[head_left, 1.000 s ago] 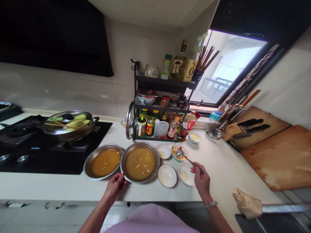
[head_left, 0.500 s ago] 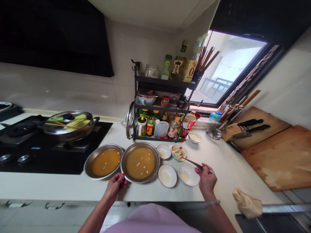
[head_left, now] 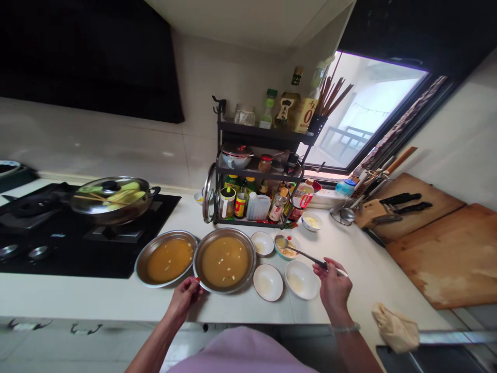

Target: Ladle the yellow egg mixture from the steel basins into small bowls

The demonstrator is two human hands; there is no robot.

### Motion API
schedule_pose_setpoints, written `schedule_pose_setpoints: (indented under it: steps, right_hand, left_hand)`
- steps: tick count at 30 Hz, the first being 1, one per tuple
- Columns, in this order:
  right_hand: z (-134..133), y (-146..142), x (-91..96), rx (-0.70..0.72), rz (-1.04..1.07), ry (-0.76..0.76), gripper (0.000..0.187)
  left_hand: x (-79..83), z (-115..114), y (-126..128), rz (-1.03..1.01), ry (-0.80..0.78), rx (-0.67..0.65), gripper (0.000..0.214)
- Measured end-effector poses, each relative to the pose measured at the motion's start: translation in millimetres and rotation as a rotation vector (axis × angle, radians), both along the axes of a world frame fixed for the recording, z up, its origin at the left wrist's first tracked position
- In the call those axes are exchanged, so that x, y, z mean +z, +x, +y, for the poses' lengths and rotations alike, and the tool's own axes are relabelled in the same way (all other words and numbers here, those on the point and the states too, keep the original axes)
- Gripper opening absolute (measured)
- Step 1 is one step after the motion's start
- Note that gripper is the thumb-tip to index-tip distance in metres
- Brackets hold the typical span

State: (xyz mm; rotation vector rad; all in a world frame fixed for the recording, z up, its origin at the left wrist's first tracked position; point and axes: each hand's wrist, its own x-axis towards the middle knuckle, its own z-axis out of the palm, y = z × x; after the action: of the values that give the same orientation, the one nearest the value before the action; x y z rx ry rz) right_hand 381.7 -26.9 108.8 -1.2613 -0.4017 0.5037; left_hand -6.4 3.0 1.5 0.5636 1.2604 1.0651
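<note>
My left hand pinches the near rim of a round metal pan filled with yellow-brown liquid. A second metal pan with the same liquid sits touching it on the left. My right hand grips the handle of a metal spoon. The spoon's bowl rests in a small teal bowl of orange-white food. Three white bowls stand around it: one beside the pan, one in front, one right under the spoon handle.
A black spice rack with bottles and jars stands behind the bowls. A lidded wok sits on the black hob at left. Wooden cutting boards and knives lie to the right. A crumpled cloth lies near the counter's front edge.
My right hand drew back to the right and the spoon's bowl shifted slightly left within the teal bowl. My left hand stayed on the pan rim.
</note>
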Motion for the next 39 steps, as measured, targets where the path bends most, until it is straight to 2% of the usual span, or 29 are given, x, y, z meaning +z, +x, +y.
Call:
schedule_pose_setpoints:
  steps: [5, 10, 14, 18, 20, 22, 26, 29, 33, 39]
  right_hand:
    - [0, -28, 7.5, 0.116, -0.027, 0.018, 0.033]
    - [-2, -65, 1.6, 0.295, -0.130, 0.004, 0.032]
    - [-12, -89, -6.1, 0.445, -0.421, 0.030, 0.023]
    - [-23, -97, -6.8, 0.600, -0.770, 0.203, 0.020]
    - [-25, -94, -4.8, 0.632, -0.863, 0.270, 0.022]
    - [-23, -86, -2.9, 0.563, -0.852, 0.258, 0.021]
    - [-14, -56, -5.1, 0.267, -0.667, 0.036, 0.021]
    - [-9, -28, -14.6, 0.133, -0.594, -0.085, 0.030]
    - [-8, -3, -31.2, 0.085, -0.543, -0.193, 0.038]
    - [-7, -1, -45.0, 0.072, -0.383, -0.209, 0.040]
  left_hand:
    - [4.6, -1, 1, 0.006, 0.008, 0.004, 0.044]
    - [0.7, -1, 1, -0.008, 0.018, 0.008, 0.045]
    - [-2.7, 0, 0, -0.018, 0.015, 0.005, 0.045]
    - [-0.8, -1, 0, -0.011, 0.015, 0.001, 0.045]
    - [0.6, -1, 0, 0.001, 0.013, 0.001, 0.045]
    - [1.3, -1, 0, 0.010, 0.017, 0.004, 0.044]
    - [1.2, -1, 0, 0.006, 0.023, 0.001, 0.044]
    - [0.7, -1, 0, 0.008, 0.012, 0.002, 0.042]
    - [0.3, -1, 0, 0.017, 0.000, 0.004, 0.042]
    - [1.8, -1, 0, 0.027, 0.008, 0.003, 0.043]
